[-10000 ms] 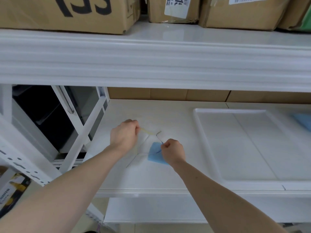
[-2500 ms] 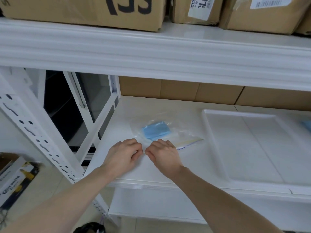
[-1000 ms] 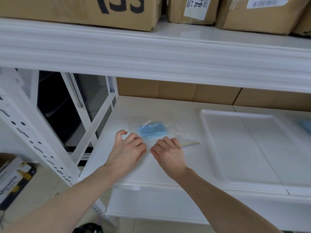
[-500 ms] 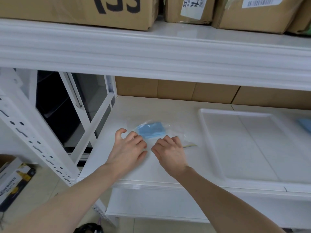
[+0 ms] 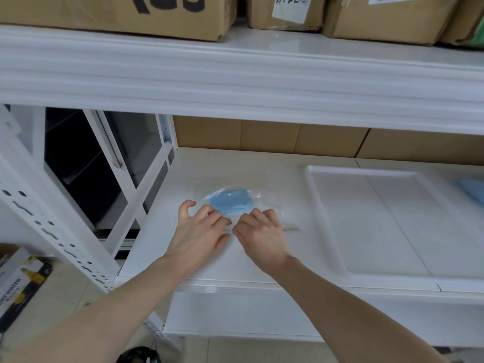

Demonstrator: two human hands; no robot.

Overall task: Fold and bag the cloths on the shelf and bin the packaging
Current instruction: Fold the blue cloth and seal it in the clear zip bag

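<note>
While I watch from far away, I see the folded blue cloth [image 5: 231, 204] lying inside the clear bag [image 5: 243, 205] on the white shelf [image 5: 235, 166], just past both hands. Ten seconds ago the cloth was out in the open by the right hand and the hands were pulling at a thin strip; now it is in the bag. A short while ago both hands were curled tight together at the bag's near edge. Now the left hand [image 5: 200, 233] lies flat on that edge with its fingers spread and loose, and the thumb sticks up. The right hand [image 5: 262, 235] is just beside it, fingers bent down onto the bag's edge, but I cannot tell if it is pinching. The white tray [image 5: 324, 218] sits to the right of the bag, near it but not touching. Another blue cloth [image 5: 474, 189] peeks in at the far right. Brown boxes [image 5: 117, 14] sit on the shelf above.
</note>
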